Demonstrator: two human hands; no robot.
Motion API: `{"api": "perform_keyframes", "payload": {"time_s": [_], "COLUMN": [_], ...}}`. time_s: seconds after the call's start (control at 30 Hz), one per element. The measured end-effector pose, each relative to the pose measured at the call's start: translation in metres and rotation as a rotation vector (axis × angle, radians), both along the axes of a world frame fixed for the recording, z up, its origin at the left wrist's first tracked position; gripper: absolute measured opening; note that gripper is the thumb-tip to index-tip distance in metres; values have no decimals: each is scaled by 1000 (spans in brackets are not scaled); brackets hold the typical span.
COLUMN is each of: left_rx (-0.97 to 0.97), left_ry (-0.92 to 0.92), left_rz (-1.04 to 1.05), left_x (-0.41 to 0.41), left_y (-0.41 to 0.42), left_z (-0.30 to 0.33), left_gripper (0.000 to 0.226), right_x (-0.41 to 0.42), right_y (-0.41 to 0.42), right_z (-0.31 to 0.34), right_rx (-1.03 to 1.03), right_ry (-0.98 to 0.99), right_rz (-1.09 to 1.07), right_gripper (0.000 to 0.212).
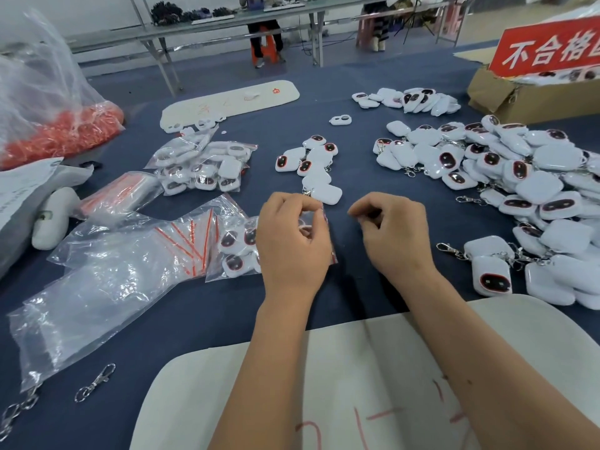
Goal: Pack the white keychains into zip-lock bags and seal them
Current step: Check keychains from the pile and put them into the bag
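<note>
Right now the left hand pinches the red-striped mouth of a filled zip-lock bag between thumb and curled fingers; the bag lies flat on the blue tabletop, its long axis running left to right, the sealing edge toward the right under that hand. Inside it, white keychains show their dark oval faces upward. The right hand hovers just beside it, fingers curled in and grasping nothing that can be made out. A short row of loose keychains stretches away beyond the hands — a far larger heap spreads on the right. Empty zip-lock bags lie at left. A red sign on a cardboard box reads "不合格".
</note>
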State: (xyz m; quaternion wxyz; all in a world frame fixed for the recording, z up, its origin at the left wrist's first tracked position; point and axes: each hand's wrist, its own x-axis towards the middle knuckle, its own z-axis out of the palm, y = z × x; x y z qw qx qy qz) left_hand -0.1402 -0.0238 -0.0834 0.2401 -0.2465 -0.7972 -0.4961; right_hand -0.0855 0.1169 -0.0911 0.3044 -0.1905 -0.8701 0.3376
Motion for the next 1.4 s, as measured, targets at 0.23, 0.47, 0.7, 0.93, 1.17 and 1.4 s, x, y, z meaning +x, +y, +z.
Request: {"api": "perform_keyframes", "payload": {"time_s": [0.23,0.47,0.7,0.93,1.17,1.4], "left_rx": [78,30,34,202,246,293], "left_ry": [-115,-231,-295,-441,-453,-460], "left_rz": [-37,-101,-174,-215,-211,-237], "left_x": [0,-4,-4,-5,-9,-10], "left_y": [-2,0,-2,-2,-3,-6], "left_z": [4,2,1,4,0,1], "left_gripper": [29,26,19,21,11,16], "right_x": [1,-1,-5,-4,-4,-3], "right_y": [-10,-6,0,-4,-4,-4], "right_z": [8,2,-1,-1,-1,0], "right_rx": [-547,-708,-817,-711,-731,-740], "right_ry": [92,128,209,237,246,192], "right_rz": [530,407,325,343,370,421], "right_gripper": [66,42,23,21,26,27]}}
